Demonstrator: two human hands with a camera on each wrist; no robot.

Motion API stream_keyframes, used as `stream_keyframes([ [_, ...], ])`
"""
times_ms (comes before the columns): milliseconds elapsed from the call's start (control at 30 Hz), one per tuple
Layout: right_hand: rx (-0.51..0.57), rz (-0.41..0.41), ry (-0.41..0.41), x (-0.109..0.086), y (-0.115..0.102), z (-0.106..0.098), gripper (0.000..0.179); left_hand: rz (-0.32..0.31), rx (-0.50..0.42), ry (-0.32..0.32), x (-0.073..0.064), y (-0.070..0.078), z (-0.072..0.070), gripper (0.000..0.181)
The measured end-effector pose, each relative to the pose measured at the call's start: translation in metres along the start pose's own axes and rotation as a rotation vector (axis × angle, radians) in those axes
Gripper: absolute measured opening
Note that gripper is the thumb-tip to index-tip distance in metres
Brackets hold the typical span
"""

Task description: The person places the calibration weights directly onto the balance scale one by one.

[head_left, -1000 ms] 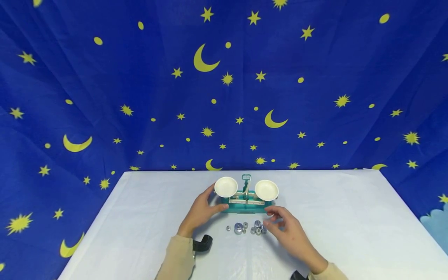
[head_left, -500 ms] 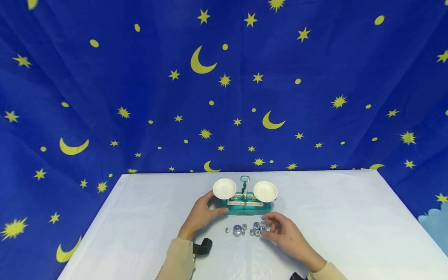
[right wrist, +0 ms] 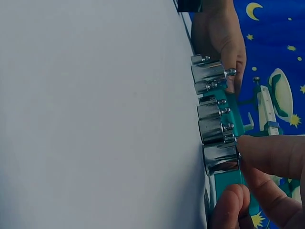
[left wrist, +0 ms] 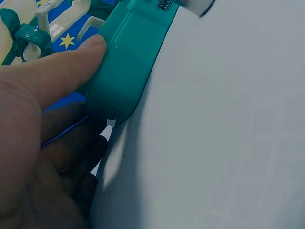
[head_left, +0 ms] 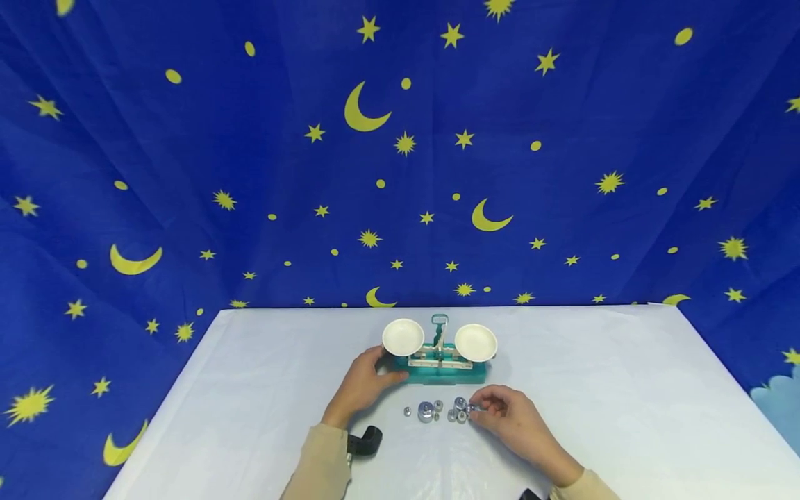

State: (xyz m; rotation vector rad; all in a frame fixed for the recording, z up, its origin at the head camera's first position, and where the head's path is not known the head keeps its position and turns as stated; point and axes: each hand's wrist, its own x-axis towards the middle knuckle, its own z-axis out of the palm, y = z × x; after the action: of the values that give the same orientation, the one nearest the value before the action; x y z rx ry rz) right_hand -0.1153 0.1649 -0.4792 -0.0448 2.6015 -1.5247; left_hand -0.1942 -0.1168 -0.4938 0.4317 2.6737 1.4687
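A small balance scale with a teal base stands in the middle of the table, carrying two white pans, the left one and the right one. My left hand grips the left end of its base, thumb on the upper face and fingers around the end. In front of the scale stand several shiny metal weights of mixed sizes, in two loose groups. At the right end of these, my right hand pinches the knob of one weight with thumb and finger. That weight stands close by the others.
The white-covered table reaches back to a blue curtain with yellow moons and stars. A black wrist mount sits by the left sleeve, and part of another shows near the right sleeve.
My right hand's fingertips have come together on the rightmost weight, after hovering apart beside it. My left hand keeps its place at the scale; the head view has shifted slightly.
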Motion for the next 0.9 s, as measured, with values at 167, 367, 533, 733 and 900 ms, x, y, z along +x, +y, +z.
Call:
stream_keyframes([
  [167,0.007,-0.009,0.001,-0.0004,0.0004,0.0007,0.017,0.004,0.014,-0.004,-0.0003,-0.0013,-0.0001,0.065],
  [367,-0.004,0.002,0.016,-0.0005,-0.0009,0.0015,0.016,-0.007,0.012,-0.009,0.0002,-0.0006,-0.0004,0.066],
  [533,-0.018,0.006,0.023,-0.0004,-0.0007,0.002,0.015,-0.02,0.016,-0.016,0.0002,-0.0007,0.0001,0.067],
  [733,-0.013,0.004,0.043,0.0004,0.0003,0.002,0.015,-0.018,0.024,-0.018,0.0015,-0.0018,0.0003,0.067],
  [900,0.0,0.004,0.06,-0.0002,-0.0002,0.0025,0.015,-0.014,0.028,-0.019,0.0017,-0.0034,0.0006,0.067],
])
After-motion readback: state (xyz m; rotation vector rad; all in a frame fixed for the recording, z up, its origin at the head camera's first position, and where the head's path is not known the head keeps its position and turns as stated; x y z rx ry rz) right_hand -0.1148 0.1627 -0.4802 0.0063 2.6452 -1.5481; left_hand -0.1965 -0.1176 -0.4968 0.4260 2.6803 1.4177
